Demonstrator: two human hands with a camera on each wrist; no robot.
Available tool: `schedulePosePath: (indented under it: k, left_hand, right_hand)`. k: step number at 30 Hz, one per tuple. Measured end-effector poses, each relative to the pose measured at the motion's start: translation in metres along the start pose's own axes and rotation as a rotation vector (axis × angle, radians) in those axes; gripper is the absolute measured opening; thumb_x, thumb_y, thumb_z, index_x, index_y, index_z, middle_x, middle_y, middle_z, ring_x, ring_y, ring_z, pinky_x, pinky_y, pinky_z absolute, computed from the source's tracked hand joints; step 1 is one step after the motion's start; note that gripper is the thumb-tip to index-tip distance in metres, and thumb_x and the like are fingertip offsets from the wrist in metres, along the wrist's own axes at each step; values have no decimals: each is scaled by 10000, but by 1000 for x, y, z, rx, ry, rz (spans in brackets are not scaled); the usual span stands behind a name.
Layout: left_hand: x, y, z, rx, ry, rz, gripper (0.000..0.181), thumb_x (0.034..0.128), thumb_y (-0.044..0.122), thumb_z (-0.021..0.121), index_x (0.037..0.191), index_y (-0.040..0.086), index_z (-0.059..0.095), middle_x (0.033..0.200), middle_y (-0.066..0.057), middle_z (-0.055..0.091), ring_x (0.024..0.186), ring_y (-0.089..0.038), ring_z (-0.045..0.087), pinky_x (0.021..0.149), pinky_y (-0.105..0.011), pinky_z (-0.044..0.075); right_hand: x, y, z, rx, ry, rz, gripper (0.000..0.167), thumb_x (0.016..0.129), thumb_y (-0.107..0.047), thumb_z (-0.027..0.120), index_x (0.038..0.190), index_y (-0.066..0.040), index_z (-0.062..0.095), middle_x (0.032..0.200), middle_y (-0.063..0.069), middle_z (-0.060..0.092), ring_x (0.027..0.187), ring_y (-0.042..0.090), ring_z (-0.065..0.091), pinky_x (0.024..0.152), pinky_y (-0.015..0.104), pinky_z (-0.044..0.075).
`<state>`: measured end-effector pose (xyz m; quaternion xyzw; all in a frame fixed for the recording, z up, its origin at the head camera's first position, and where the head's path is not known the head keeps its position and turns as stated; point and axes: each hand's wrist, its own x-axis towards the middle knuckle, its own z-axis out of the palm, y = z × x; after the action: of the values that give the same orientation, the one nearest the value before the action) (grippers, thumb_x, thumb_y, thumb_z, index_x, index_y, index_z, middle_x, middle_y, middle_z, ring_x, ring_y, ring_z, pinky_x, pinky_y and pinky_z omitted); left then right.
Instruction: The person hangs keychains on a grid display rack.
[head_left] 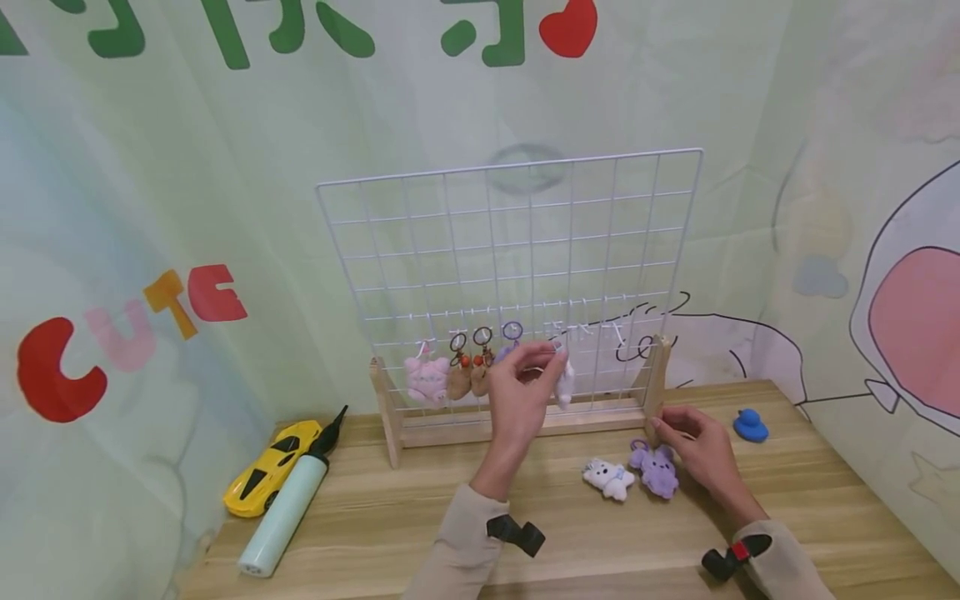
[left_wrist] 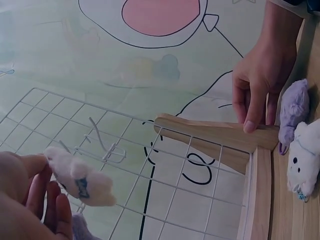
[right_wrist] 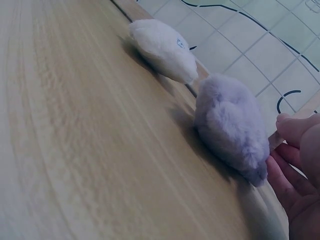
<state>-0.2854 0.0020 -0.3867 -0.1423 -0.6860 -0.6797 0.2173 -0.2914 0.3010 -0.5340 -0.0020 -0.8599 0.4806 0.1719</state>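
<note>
A pale green printed backdrop [head_left: 420, 108] is softly lit behind a wood-grained table [head_left: 375, 533]. Green characters [head_left: 513, 29] are printed across the top, "CUTE" lettering [head_left: 174, 302] at left, a pink-centred balloon [head_left: 924, 329] at right.

Booth-like corner, printed cartoon backdrop [head_left: 405, 117]

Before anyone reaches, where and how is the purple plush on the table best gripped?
Probably pinch the purple plush across its plump body, coming from the right, where the right hand is close; its ring lies at its left, so should stay clear.
</note>
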Motion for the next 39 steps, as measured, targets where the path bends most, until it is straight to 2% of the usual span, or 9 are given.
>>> schedulePosePath:
  k: [6,10,15,24,32,35,39]
  left_hand:
    - [6,2,6,-32,33,-5,242,979,246,833,1132,61,804,1049,-81,834,924,-130,744,825,-228,614]
    - [9,0,7,-51,53,-28,234,982,234,828,1146,69,806,1077,-78,829,942,-132,747,849,-230,626]
    - [12,-3,8,-80,63,-18,208,978,211,830,1136,76,813,1099,-100,828,954,-148,741,869,-228,620]
    - [13,-3,8,-92,54,-29,214,963,267,849,1114,116,838,1081,-74,830,923,-150,731,828,-199,611]
    - [14,-6,8,-66,49,-16,175,970,259,840,1092,133,851,1067,-68,832,881,-119,714,765,-180,598]
    - [13,-6,8,-48,54,-16,162,968,265,842,1084,151,855,1060,-54,833,875,-120,715,759,-183,601]
    - [13,-5,9,-31,60,-19,163,971,271,839,1085,155,853,1064,-41,835,885,-123,728,774,-193,614]
  right_hand:
    - [-1,-2,-1,-11,-16,32,440,1023,-383,771,1270,-22,730,1266,212,775,974,-132,615,831,49,513]
    - [-1,-3,0,-7,-19,30,436,1018,-377,778,1267,-21,732,1261,214,777,972,-127,624,826,64,525]
    - [-1,-3,1,-8,-14,23,421,1016,-367,783,1255,-24,738,1252,214,781,965,-141,620,818,72,533]
    - [-1,-3,0,-4,-20,23,425,1023,-370,773,1262,-21,731,1271,214,772,984,-147,609,836,48,514]
    - [-1,-2,-1,-11,-26,17,425,1023,-364,774,1266,-17,727,1282,218,767,986,-173,589,853,30,506]
    - [-1,-2,-1,-14,-27,18,427,1023,-367,773,1267,-20,728,1282,213,769,1029,-87,647,860,31,505]
    - [-2,-3,-1,-23,-25,19,424,1025,-369,770,1268,-23,728,1283,211,769,1132,206,750,889,107,577]
